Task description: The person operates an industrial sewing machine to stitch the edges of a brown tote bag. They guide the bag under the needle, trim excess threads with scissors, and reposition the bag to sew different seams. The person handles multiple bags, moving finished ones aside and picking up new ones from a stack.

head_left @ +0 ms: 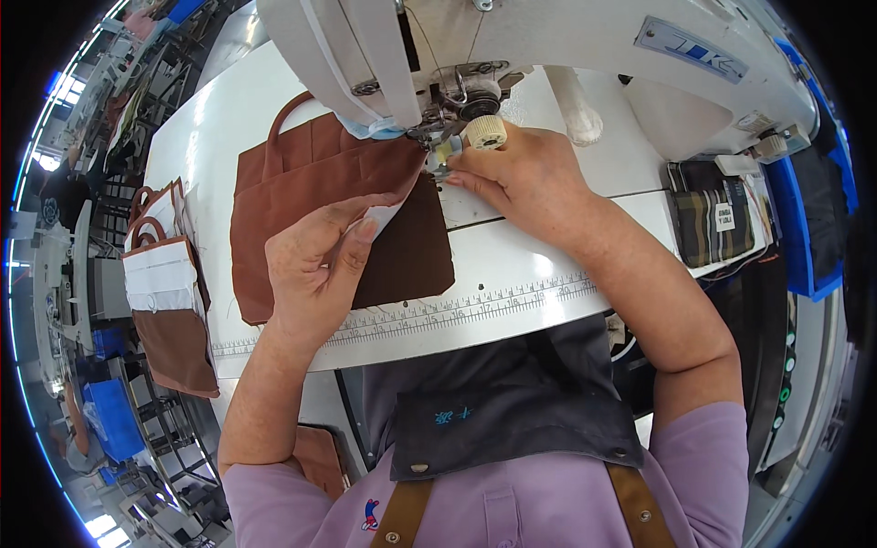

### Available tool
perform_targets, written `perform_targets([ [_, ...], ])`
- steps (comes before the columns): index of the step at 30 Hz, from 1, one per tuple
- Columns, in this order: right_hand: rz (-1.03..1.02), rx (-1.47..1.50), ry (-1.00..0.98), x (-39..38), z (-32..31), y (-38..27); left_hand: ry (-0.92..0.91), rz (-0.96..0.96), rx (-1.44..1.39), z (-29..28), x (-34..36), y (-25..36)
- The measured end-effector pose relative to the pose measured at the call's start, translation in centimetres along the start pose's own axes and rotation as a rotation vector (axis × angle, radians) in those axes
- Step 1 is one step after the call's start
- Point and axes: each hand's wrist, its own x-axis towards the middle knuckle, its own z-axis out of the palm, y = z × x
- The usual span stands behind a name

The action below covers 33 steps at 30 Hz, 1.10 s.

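My left hand [322,260] pinches the turned-up edge of a reddish-brown fabric bag piece [292,196], where a white strip shows between thumb and fingers. The bag piece lies on the sewing machine's table, with a looped handle at its far edge and a darker brown panel [406,251] towards me. Its right corner reaches the presser foot of the sewing machine [441,157]. At that foot my right hand [530,178] is closed, thumb and forefinger brought together beside a cream knob [486,133]. Whatever those fingertips hold is hidden.
A printed ruler [438,315] runs along the table's near edge. More brown bag pieces [169,301] hang at the left edge. On the right sit a folded striped cloth [711,205] and a blue bin [806,233]. The machine head [548,32] overhangs the far side.
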Motion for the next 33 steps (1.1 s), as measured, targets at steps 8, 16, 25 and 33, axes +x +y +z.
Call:
perform_targets([
  [8, -0.106, -0.122, -0.032, 0.2, 0.0, -0.4, -0.375, 0.205, 0.415, 1.1, 1.4, -0.1],
  [16, -0.152, -0.268, -0.029, 0.5, -0.5, -0.8, -0.641, -0.19, 0.021, -1.7, 2.7, 0.3],
  [25, -0.144, -0.242, -0.006, 0.3, -0.3, -0.7, -0.632, -0.06, 0.234, -1.2, 3.0, 1.0],
  [33, -0.018, -0.134, -0.028, -0.4, -0.8, -0.5, -0.512, 0.185, 0.654, 1.2, 0.8, -0.9],
])
